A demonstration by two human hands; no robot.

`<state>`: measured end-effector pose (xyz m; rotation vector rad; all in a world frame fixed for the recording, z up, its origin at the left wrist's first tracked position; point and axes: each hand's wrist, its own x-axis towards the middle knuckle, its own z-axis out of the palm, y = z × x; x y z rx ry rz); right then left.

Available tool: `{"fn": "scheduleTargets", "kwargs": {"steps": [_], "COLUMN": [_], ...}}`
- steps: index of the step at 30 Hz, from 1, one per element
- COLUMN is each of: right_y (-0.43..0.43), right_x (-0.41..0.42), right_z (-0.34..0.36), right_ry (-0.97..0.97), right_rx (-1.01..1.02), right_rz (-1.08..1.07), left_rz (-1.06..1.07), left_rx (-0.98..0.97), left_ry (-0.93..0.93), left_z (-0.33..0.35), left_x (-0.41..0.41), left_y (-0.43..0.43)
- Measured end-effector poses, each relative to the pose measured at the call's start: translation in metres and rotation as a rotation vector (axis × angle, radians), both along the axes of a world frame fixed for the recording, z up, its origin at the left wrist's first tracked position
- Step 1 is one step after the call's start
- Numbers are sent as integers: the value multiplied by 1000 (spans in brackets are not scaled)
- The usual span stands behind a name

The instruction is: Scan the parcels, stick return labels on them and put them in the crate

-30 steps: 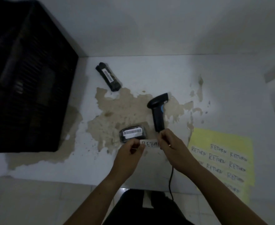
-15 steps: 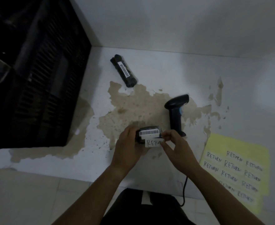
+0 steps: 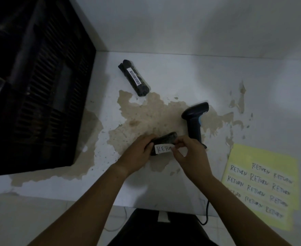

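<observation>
A small black parcel [image 3: 165, 139] sits near the table's front edge, tilted toward me. My left hand [image 3: 139, 153] grips its left end. A white RETURN label [image 3: 163, 149] lies across the parcel's near face, and my right hand [image 3: 187, 153] pinches the label's right end against the parcel. A second, longer black parcel [image 3: 133, 79] with a barcode sticker lies farther back. The black crate [image 3: 39, 86] stands at the left.
A black barcode scanner [image 3: 195, 119] lies just right of the held parcel, its cable running off the front edge. A yellow sheet of RETURN labels [image 3: 263, 185] lies at the right. The white table [image 3: 181, 73] has brown worn patches; a wall rises behind it.
The label, held in the air between both hands a second ago, now lies on the small parcel. My left hand has taken hold of the parcel and tipped it toward me, hiding its barcode.
</observation>
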<state>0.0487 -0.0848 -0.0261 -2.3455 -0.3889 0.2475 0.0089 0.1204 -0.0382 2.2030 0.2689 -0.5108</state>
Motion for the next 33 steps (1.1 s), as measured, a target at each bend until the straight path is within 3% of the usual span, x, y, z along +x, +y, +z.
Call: {"fn": "scheduleTargets", "kwargs": {"steps": [18, 24, 28, 33], "right_y": [16, 18, 24, 21], "right_x": [4, 2, 1, 1], "right_z": [-9, -16, -22, -26], "right_ry": [-80, 126, 240, 205], "right_rx": [-114, 28, 44, 50], "right_rz": [-12, -256, -220, -217], "left_rz": [114, 160, 195, 249], "left_rx": [-105, -40, -51, -67], "left_ry": [38, -1, -16, -37], "left_z": [-2, -7, -8, -9], "left_x": [-5, -5, -8, -14], "left_y": [-10, -18, -19, -21]}}
